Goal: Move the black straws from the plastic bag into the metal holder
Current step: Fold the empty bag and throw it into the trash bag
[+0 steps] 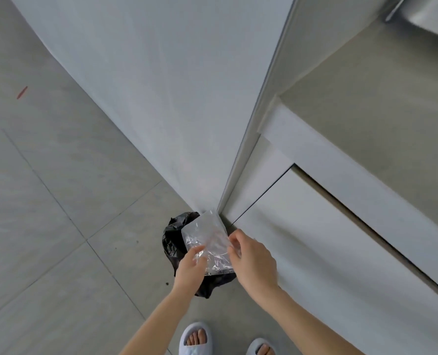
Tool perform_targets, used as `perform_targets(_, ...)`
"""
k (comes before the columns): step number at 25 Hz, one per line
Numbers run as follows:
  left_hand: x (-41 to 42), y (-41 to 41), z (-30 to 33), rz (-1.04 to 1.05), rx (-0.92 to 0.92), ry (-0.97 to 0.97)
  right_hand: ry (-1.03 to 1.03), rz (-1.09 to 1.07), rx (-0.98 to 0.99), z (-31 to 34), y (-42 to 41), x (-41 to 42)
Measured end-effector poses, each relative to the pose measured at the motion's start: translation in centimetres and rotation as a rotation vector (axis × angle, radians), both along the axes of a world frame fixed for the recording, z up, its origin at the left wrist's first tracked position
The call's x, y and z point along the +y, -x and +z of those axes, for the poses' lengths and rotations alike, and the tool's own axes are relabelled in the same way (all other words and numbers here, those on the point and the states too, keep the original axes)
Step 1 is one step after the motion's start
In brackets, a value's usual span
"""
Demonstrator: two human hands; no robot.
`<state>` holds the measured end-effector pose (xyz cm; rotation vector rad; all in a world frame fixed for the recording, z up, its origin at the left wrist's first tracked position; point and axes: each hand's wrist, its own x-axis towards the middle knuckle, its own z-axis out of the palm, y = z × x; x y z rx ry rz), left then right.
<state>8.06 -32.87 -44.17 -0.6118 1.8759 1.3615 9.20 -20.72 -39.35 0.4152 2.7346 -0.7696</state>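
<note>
I look straight down at the floor. A clear, crinkled plastic bag (207, 242) is held flat between both hands, above a bin lined with a black bag (173, 239). My left hand (189, 270) grips the bag's lower left edge. My right hand (253, 260) pinches its right edge with thumb and fingers. No black straws show inside the bag, and no metal holder is in view.
The bin stands on grey floor tiles (59, 201) in the corner where a pale wall panel (174, 98) meets white cabinet fronts (315, 239). A counter top (379, 111) runs along the right, with a metal sink edge (422, 14) at top right. My slippered feet (196, 338) are below.
</note>
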Motion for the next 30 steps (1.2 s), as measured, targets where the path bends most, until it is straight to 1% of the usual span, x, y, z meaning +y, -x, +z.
perform_targets(2,-0.2,0.1,-1.7,0.04,-0.019,-0.039,0.01,-0.006,0.001,-1.4,0.4,-0.5)
perform_targets(5,-0.6,0.4,-3.8,0.202,-0.123,-0.137,0.006,0.047,0.006,-3.3,0.9,-1.0)
perform_targets(7,-0.6,0.6,-4.8,0.294,-0.144,-0.182,0.008,0.073,0.03,-4.5,1.3,-1.3)
perform_targets(9,-0.4,0.5,-5.6,0.361,-0.165,-0.242,-0.013,0.149,0.066,-5.4,1.5,-1.3)
perform_targets(12,0.0,0.0,-7.3,0.41,-0.226,-0.314,-0.037,0.232,0.077,-7.6,1.0,-1.8)
perform_targets(13,0.1,-0.1,-7.7,0.419,-0.244,-0.319,-0.072,0.259,0.054,-8.2,0.8,-1.9)
perform_targets(17,0.0,0.2,-8.4,0.475,-0.286,-0.301,-0.187,0.341,0.072,-11.1,0.7,-2.6)
perform_targets(19,-0.3,0.2,-8.8,0.513,-0.304,-0.286,-0.136,0.3,0.035,-11.5,0.8,-2.9)
perform_targets(21,-0.7,-0.3,-9.1,0.564,-0.316,-0.292,-0.073,0.312,-0.106,-12.5,0.6,-3.4)
perform_targets(22,-0.9,-0.6,-9.0,0.576,-0.323,-0.297,-0.033,0.327,-0.228,-12.7,0.6,-3.6)
perform_targets(23,-1.1,-0.7,-9.1,0.583,-0.332,-0.305,-0.015,0.344,-0.288,-12.9,0.5,-3.8)
perform_targets(26,-1.4,-0.8,-9.1,0.58,-0.331,-0.33,0.009,0.387,-0.336,-13.0,0.5,-4.2)
perform_targets(30,-0.7,0.0,-10.0,0.563,-0.351,-0.449,-0.006,0.354,-0.249,-13.5,0.1,-4.5)
